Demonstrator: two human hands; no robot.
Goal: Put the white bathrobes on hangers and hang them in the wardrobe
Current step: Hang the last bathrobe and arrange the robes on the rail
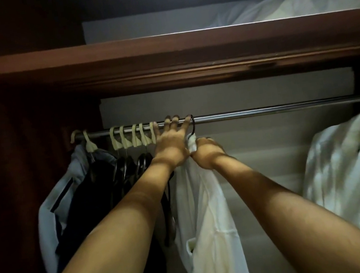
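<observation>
A white bathrobe (207, 214) hangs in the middle of the wardrobe from a dark hanger ring (193, 124) looped over the metal rail (264, 111). My left hand (172, 143) reaches up with its fingers hooked over the rail just left of that ring. My right hand (207, 152) grips the robe's collar right below the ring. A second white bathrobe (354, 168) hangs at the far right of the rail.
Several empty dark hangers (132, 167) with pale hooks crowd the rail's left end, beside a light blue garment (52, 213). A wooden shelf (161, 52) runs above the rail, with white bedding (283, 6) on it. Bare rail lies between the two robes.
</observation>
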